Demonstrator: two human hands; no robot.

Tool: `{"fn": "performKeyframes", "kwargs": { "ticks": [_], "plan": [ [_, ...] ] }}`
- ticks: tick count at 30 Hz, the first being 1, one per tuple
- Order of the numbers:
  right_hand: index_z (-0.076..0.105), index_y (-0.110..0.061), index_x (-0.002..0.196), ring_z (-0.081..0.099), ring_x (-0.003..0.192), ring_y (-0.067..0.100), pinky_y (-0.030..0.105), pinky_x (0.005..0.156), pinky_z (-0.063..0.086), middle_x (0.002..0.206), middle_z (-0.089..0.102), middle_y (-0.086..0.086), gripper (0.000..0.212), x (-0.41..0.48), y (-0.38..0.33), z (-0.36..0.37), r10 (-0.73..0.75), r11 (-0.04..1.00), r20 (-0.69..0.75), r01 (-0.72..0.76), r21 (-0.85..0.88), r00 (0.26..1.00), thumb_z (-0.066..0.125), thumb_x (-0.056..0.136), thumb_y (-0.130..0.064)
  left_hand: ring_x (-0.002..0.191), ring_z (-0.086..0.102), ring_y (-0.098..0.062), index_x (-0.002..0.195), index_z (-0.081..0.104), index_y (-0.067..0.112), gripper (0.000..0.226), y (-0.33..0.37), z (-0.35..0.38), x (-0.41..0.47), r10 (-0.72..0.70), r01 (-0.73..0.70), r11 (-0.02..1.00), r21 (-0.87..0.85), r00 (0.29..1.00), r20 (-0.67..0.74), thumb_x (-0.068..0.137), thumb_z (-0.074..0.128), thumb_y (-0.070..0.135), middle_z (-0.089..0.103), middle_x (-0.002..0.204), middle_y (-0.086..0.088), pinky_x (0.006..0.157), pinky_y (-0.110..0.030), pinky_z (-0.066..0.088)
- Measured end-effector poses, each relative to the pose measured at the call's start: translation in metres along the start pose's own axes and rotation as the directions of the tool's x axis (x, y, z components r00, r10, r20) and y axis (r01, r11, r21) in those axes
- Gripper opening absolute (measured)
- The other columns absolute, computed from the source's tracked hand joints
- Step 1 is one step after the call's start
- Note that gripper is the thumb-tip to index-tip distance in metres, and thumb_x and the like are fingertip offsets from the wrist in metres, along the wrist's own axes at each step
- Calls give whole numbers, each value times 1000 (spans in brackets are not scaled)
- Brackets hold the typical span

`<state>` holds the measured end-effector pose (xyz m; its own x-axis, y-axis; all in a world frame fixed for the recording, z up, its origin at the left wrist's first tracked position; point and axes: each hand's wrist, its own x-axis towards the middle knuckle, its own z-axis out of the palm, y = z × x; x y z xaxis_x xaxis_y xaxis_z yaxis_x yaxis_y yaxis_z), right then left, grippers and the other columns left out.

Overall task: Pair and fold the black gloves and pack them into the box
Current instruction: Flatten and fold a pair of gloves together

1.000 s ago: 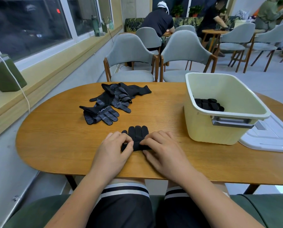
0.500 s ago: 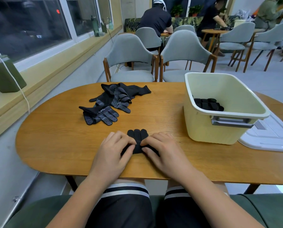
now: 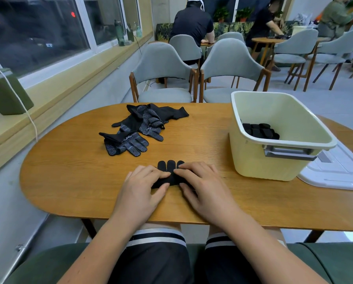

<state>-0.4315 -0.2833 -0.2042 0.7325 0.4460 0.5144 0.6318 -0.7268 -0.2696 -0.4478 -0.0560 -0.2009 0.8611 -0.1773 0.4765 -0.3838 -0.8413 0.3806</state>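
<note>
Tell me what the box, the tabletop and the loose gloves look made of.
Box: likely plastic, pale cream, smooth with a slight sheen, moulded rolled rim.
Tabletop: wood or wood veneer, visible grain, satin finish.
Loose gloves: black knit fabric, limp and creased, palms covered in small pale dots, probably rubbery grip dots.

No text, number or sign can be read for certain. The only marking is a small pale print, maybe a brand, on the cuff of the dotted glove that lies nearest on the bench. The letters are too small and too blurred to make out. The other gloves, the box and the things on the window sill show no writing that can be read.
</note>
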Motion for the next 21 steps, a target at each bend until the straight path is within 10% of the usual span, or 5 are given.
{"fn": "performKeyframes", "kwargs": {
  "ticks": [21],
  "plan": [
    [77,-21,121,69,104,27,43,88,54,113,75,-4,27,18,6,2,59,995,2,-59,-77,998,76,97,-33,104,56,-8,125,77,32,24,-7,6,19,-117,122,989,-88,991,59,106,63,36,60,105,20,93,-42,52]
  ]
}}
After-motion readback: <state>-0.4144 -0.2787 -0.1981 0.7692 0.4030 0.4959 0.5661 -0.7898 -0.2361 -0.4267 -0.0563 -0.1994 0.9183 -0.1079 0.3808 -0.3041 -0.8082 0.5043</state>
